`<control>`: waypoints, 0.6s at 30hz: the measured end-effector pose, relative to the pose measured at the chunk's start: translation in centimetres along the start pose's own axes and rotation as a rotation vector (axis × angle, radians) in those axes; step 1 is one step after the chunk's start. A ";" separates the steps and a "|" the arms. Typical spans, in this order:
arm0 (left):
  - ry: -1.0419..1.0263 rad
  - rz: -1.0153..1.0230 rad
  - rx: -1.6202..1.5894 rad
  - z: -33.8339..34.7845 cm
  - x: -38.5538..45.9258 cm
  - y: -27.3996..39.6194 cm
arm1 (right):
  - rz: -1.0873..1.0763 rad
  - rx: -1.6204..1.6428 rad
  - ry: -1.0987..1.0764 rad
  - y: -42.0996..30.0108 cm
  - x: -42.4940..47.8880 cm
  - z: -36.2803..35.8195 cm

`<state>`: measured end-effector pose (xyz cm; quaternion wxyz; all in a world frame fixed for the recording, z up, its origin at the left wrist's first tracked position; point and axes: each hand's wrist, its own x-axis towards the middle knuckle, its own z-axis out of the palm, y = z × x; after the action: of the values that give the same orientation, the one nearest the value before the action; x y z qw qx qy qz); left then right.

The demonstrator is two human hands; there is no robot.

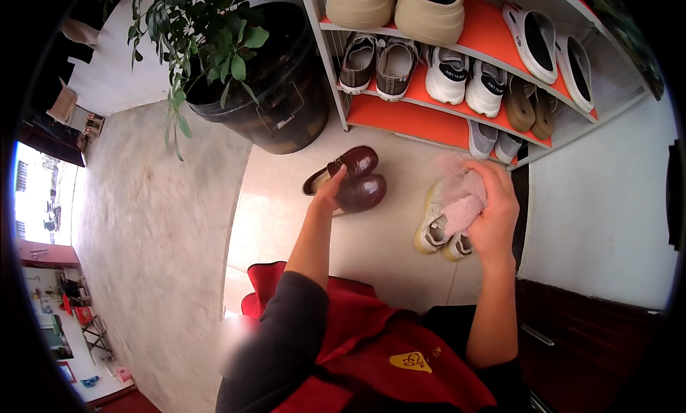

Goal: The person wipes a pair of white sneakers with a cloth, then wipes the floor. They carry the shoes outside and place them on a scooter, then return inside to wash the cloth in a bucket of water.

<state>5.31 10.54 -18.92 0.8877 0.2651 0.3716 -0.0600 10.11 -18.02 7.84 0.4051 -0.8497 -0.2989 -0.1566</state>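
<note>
My left hand point(331, 187) grips a pair of dark red leather shoes point(362, 190) with straps, its thumb on the upper shoe; they are held with toes pointing right, over the tiles. In my right hand point(493, 209) is a fluffy pink cloth point(463, 204), bunched between thumb and fingers. Below and partly behind the cloth, a pair of white and yellowish sneakers point(429, 236) stands on the tiled floor point(396, 252). The cloth hides part of them.
A shoe rack point(407, 121) with orange-red shelves stands ahead, holding several pairs of shoes. Left of it is a leafy plant in a black bucket point(284, 113). A white wall point(595, 225) and a dark red drawer cabinet point(584, 327) are at the right.
</note>
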 end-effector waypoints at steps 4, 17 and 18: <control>-0.530 -0.054 -0.259 6.1 -5.0 1.6 | 0.034 0.057 0.084 0.1 1.2 -0.4; -0.740 0.304 -0.543 16.4 -13.2 -0.3 | 0.036 0.108 0.142 0.9 1.2 -1.5; -0.760 0.326 -0.573 16.7 -13.3 -0.4 | 0.038 0.109 0.140 0.9 1.1 -1.6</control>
<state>6.18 0.40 -0.10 0.9952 0.0247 -0.0225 0.0917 11.49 -19.32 8.86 0.4734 -0.8190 -0.2617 -0.1916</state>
